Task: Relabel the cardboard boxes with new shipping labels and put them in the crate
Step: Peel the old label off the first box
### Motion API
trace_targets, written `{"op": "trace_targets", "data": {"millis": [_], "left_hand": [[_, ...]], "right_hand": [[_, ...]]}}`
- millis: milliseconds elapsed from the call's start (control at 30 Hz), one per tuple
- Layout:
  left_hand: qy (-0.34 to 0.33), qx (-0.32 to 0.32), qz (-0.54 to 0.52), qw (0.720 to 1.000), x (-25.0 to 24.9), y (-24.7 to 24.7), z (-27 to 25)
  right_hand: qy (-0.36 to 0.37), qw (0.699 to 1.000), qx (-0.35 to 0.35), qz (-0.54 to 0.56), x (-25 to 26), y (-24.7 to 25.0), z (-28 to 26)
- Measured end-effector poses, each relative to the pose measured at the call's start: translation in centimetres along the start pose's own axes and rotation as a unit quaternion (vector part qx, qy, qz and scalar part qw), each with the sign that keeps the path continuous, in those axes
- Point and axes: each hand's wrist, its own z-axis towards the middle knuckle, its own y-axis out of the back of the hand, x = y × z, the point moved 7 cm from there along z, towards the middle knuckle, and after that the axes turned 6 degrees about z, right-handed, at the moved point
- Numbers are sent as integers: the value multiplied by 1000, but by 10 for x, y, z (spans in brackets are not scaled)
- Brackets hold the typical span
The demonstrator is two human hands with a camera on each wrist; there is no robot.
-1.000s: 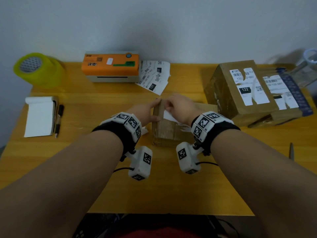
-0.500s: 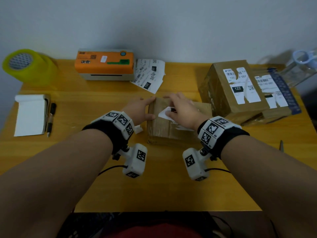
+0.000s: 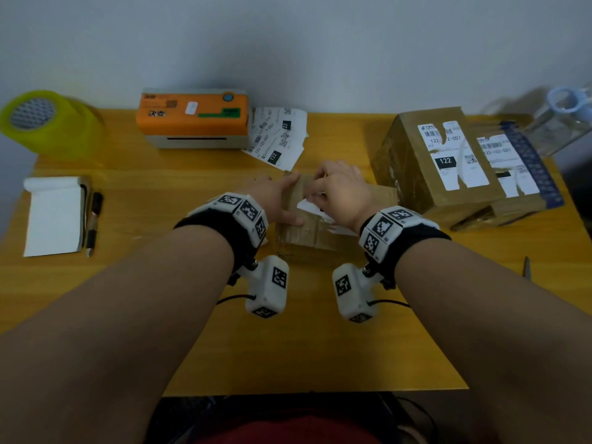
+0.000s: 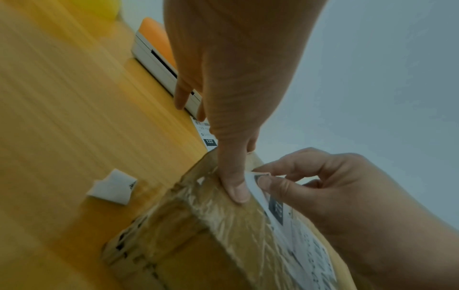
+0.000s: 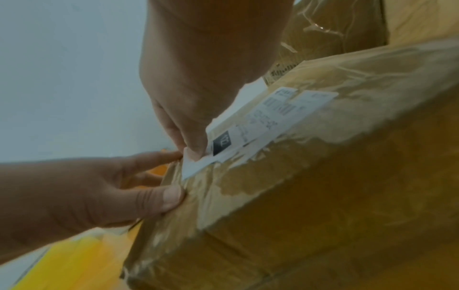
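Note:
A small taped cardboard box lies mid-table. My left hand grips its left edge, thumb pressed on the top and fingers down the side. My right hand pinches the near-left corner of the white old label stuck on the box top. That corner is lifted off the tape, and the remainder still sticks to the box. Loose new label sheets lie behind the box.
An orange label printer stands at the back. Yellow tape roll, notepad and pen are at the left. Two labelled boxes and a clear container are at the right. A paper scrap lies by the box.
My right hand moved from lying over the label to pinching its corner near the left hand. The left hand stays on the box's left edge. The box has not shifted.

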Motion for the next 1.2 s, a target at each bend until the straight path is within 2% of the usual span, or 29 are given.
{"op": "trace_targets", "data": {"millis": [233,567,767,933,1200], "left_hand": [[-13,-1,-32,999,-1,-6,-7],[-15,-14,-10,1000,-2,-2,-8],[-20,-4,-50,999,0,-8,-4],[-29,-5,-63,998,-1,-8,2],[-22,-18,-47,999,-6,-7,2]], "right_hand": [[-15,999,-1,38,-4,-6,-5],[-3,996,-24,87,-6,-6,-20],[66,997,-16,41,-9,6,-21],[93,995,-29,21,-10,14,-21],[65,995,-77,17,-20,19,-43]]}}
